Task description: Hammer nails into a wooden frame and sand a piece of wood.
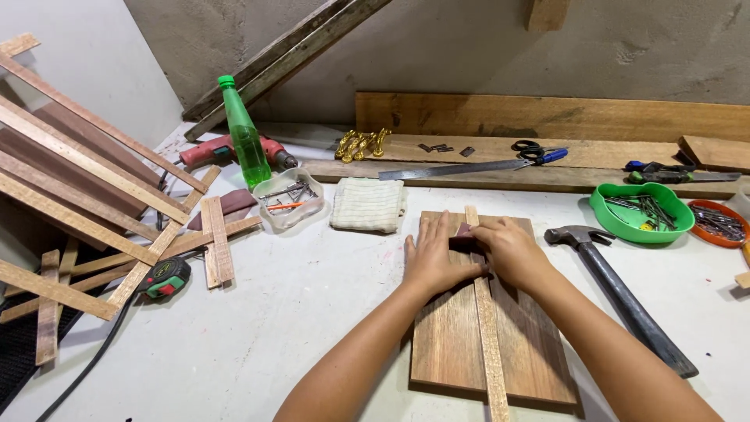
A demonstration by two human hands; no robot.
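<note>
Both of your hands rest on the wooden board (457, 344) that lies flat on the white table (297, 312) in front of you. Your left hand (432, 258) lies palm down with its fingers spread and flat against the board's upper part, gripping nothing. Your right hand (509, 248) is curled beside it, fingertips pressing a small dark piece (464, 231) against the thin wooden strip (487, 328), which runs lengthwise down the middle of the board and overhangs both ends; what that piece is you cannot tell from here. Just right of the board lies a hammer (617, 293), head toward the wall. Beyond it sit a green tray of nails (642, 211) and an orange dish (719, 223). Past the board's far edge lies a folded cloth (367, 205), with a clear dish of screws (291, 199) and a green bottle (244, 137) to its left. A tape measure (164, 279) sits among loose wooden slats (215, 238) at the left.
</note>
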